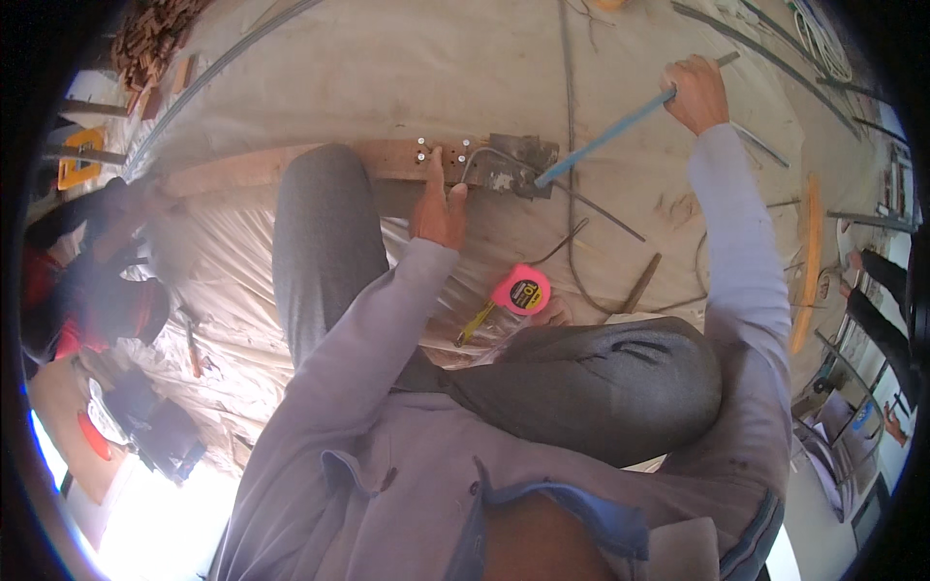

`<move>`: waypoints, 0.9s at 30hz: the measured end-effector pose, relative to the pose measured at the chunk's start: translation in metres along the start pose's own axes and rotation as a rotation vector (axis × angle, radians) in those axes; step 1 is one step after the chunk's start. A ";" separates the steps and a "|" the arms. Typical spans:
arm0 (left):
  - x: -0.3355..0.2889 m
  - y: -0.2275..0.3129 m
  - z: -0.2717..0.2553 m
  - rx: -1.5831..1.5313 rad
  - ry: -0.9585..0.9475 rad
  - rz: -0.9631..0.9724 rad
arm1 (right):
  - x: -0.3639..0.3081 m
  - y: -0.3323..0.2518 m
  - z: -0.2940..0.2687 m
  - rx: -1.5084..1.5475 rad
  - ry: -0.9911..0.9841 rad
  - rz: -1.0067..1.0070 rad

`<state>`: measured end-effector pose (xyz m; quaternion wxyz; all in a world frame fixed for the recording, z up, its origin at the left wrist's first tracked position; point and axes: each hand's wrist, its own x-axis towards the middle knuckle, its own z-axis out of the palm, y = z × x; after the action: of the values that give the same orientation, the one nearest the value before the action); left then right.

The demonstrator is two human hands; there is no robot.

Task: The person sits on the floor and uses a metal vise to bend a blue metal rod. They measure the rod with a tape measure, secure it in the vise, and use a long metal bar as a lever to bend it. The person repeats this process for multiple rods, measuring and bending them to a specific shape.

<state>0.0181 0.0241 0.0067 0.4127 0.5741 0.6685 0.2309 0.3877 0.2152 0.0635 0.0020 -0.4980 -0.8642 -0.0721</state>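
My right hand (697,94), at the upper right, is closed round a long blue metal bar (620,131). The bar slants down to a dark metal plate (528,163) on the end of a wooden plank (387,155). A thin steel rod (601,210) with a hooked end crosses the plate. My left hand (443,215) lies at the plank's near edge, its thumb against the hooked end and its index finger stretched toward several metal pins (421,155). Its other fingers are hidden. A pink tape measure (524,290) lies nearer me, its yellow tape partly out.
The plank runs left past my raised knee (329,184). Another person (87,261) is at the far left, blurred. Loose rods (760,143) and a yellowish wooden strip (807,261) lie on the right. Wood pieces (155,39) are piled upper left; a cloth sheet (407,68) covers the ground.
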 end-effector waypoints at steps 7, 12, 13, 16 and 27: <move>-0.060 0.092 0.042 -0.634 -0.454 -0.522 | -0.011 0.012 0.008 -0.009 0.010 0.015; -0.047 0.124 0.145 -1.486 -0.588 -0.792 | 0.005 -0.015 -0.006 0.134 0.193 -0.079; -0.047 0.116 0.165 -1.624 -0.659 -0.778 | 0.003 -0.015 -0.005 0.134 0.199 -0.070; -0.041 0.109 0.189 -1.862 -0.718 -0.789 | 0.001 -0.011 -0.010 0.052 0.179 -0.067; -0.020 0.101 0.201 -1.685 -0.639 -0.680 | -0.003 -0.011 -0.008 0.083 0.121 -0.051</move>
<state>0.2412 -0.0041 -0.0197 0.8968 -0.0994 0.2698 0.3362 0.3795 0.2059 0.0696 0.0732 -0.4698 -0.8772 -0.0664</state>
